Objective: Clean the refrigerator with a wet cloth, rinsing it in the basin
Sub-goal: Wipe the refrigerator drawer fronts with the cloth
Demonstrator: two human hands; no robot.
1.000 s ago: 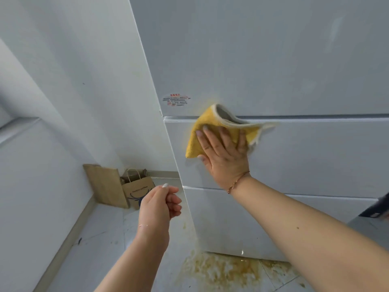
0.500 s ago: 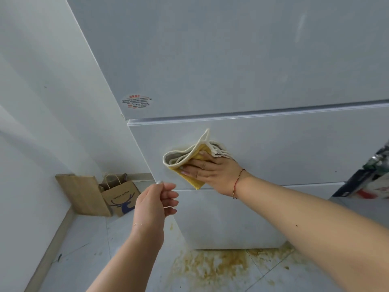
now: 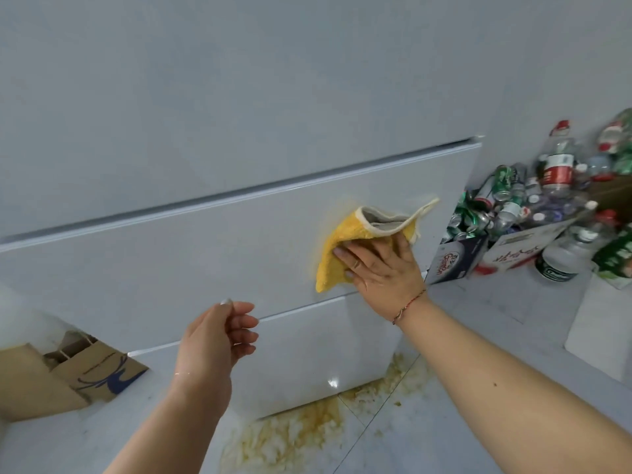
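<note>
The refrigerator point(image 3: 212, 254) runs past the top and left edges; three door panels show. At 3 o'clock a heap of bottles and cans point(image 3: 533, 196) is too jumbled to count, in two cardboard boxes point(image 3: 478, 258). One paper bag point(image 3: 99, 367) sits at 8 o'clock, partly hidden. One yellow cloth point(image 3: 345, 248) lies on the middle panel's right end. The right hand point(image 3: 383, 268) presses it flat, fingers straight and spread. The left hand point(image 3: 215, 340) hangs off the door, fingers loosely curled, holding nothing. A yellowish stain point(image 3: 301, 436) marks the floor point(image 3: 478, 336).
</note>
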